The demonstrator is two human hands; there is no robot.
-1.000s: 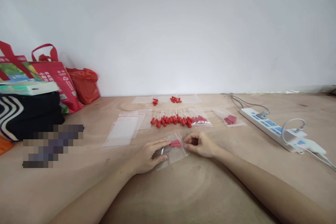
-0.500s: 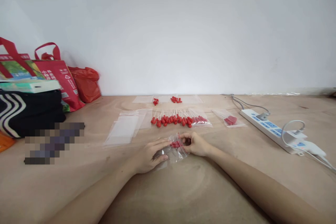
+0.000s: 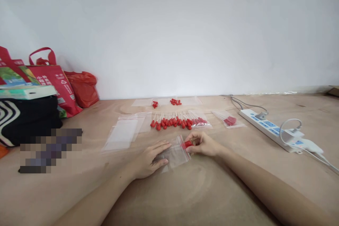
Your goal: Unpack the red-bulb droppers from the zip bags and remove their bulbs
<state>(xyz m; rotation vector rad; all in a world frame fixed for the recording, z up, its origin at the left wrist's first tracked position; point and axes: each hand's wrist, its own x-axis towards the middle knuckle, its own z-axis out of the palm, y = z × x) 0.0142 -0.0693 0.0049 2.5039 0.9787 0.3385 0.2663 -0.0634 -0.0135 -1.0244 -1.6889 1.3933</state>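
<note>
A clear zip bag (image 3: 174, 157) with a red line along its mouth lies on the table between my hands. My left hand (image 3: 148, 160) holds it down, fingers and thumb spread over its left part. At the bag's mouth on the right, my right hand (image 3: 202, 144) grips red-tipped sticks (image 3: 188, 144) between thumb and fingers. Their red ends show outside the bag, and I cannot tell how many there are. Just beyond, a row of loose red-tipped white sticks (image 3: 172, 120) points away from me. At its right end lies a zip bag of such sticks (image 3: 200, 122).
Another filled bag (image 3: 230, 120) lies farther right, beside a white power strip (image 3: 267, 127) with cables. Flat zip bags (image 3: 123, 132) lie at left. More red-tipped pieces (image 3: 175, 102) are near the wall. Shopping bags (image 3: 53, 81) and dark cloth (image 3: 31, 113) stand far left.
The red ends have moved right, from inside the bag's mouth to outside it, in my right hand's fingers. The bag lies flatter. My view has shifted slightly.
</note>
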